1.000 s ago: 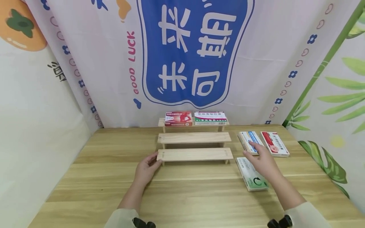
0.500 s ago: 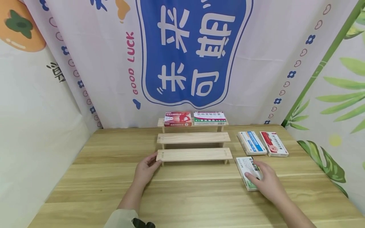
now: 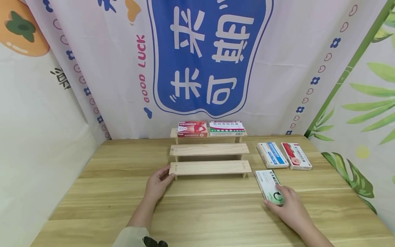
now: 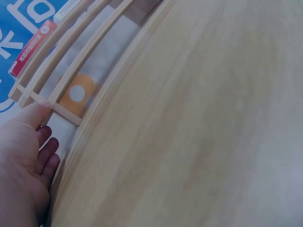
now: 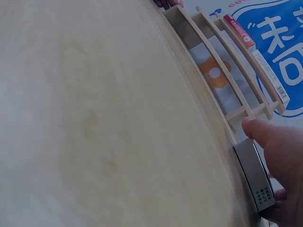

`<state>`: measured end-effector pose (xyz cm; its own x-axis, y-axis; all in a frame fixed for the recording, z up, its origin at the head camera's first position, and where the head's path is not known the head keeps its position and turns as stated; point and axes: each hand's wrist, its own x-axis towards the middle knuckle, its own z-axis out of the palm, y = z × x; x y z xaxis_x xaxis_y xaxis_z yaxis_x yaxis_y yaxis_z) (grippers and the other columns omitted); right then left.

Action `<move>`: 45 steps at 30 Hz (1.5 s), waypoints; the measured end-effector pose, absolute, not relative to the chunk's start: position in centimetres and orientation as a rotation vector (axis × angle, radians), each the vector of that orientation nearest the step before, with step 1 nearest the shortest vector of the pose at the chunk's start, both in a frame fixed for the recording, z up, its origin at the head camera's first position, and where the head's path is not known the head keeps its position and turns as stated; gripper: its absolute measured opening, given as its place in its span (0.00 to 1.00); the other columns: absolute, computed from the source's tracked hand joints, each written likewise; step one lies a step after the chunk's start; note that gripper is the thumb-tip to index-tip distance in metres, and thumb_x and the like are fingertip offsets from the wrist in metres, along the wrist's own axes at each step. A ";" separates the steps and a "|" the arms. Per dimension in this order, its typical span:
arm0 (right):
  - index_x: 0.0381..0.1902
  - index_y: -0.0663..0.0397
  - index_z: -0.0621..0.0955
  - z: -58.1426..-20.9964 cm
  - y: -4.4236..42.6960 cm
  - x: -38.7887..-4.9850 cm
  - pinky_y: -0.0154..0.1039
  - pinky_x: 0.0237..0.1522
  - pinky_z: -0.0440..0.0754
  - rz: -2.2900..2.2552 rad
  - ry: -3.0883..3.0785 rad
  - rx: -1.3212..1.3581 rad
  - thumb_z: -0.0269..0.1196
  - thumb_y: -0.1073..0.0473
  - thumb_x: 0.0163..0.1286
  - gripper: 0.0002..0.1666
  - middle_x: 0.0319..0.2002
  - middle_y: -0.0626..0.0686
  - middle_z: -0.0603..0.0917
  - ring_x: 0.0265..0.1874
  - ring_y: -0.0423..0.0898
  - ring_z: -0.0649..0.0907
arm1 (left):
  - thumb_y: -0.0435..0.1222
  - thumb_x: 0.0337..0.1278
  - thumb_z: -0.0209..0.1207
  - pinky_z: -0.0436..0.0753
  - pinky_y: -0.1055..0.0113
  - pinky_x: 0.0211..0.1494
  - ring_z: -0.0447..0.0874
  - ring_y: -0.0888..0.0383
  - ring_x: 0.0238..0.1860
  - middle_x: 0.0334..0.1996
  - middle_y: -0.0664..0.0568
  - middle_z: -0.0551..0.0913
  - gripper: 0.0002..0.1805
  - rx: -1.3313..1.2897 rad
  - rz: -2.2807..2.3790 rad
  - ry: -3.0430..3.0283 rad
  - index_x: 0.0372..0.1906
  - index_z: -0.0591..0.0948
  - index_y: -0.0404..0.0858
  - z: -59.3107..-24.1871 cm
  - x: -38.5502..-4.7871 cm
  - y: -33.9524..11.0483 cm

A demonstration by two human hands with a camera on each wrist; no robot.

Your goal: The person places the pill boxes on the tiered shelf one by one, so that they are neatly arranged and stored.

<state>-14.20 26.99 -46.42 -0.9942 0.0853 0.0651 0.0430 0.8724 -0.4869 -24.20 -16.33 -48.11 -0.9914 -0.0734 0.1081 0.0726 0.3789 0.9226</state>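
In the head view, a three-tier wooden display stand (image 3: 210, 167) stands mid-table. My left hand (image 3: 156, 184) holds the left end of its lowest tier, thumb at the front edge; the left wrist view shows the thumb on the stand's end. On the right, a white-and-green medicine box (image 3: 267, 183) lies flat. My right hand (image 3: 291, 207) holds its near end, thumb by the left edge and fingers over the right side, partly hiding it. A red medicine box (image 3: 192, 129) and a white, purple-and-green medicine box (image 3: 227, 128) rest on the top tier.
A blue-and-white medicine box (image 3: 273, 155) and a red-and-white medicine box (image 3: 296, 156) lie side by side on the wooden table (image 3: 203, 219), beyond the right hand. A printed cloth (image 3: 277, 68) hangs behind the table.
My right hand has come back from over the blue-and-white box, across the white-and-green medicine box, to its near end. The left hand stays at the stand, and the boxes look unmoved.
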 end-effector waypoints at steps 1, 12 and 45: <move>0.66 0.68 0.70 -46.5 27.0 -14.2 0.71 0.58 0.71 0.761 -2.960 -0.108 0.65 0.29 0.58 0.54 0.63 0.76 0.68 0.60 0.74 0.69 | 0.37 0.62 0.64 0.77 0.52 0.67 0.77 0.43 0.64 0.62 0.39 0.78 0.25 0.000 -1.679 -2.498 0.63 0.76 0.35 -48.1 -24.2 -16.3; 0.63 0.67 0.73 -45.7 28.0 -14.1 0.68 0.51 0.76 0.654 -2.997 -0.155 0.66 0.28 0.56 0.54 0.58 0.76 0.71 0.55 0.71 0.74 | 0.37 0.61 0.64 0.76 0.51 0.67 0.77 0.44 0.64 0.61 0.39 0.79 0.25 0.026 -1.686 -2.497 0.63 0.76 0.35 -48.3 -24.2 -16.3; 0.66 0.53 0.74 -38.6 26.3 -18.4 0.71 0.58 0.71 0.860 -2.902 0.231 0.69 0.42 0.60 0.40 0.67 0.65 0.70 0.64 0.68 0.70 | 0.40 0.62 0.64 0.78 0.52 0.66 0.77 0.45 0.64 0.62 0.40 0.79 0.26 0.017 -1.680 -2.519 0.64 0.76 0.37 -48.3 -24.2 -16.4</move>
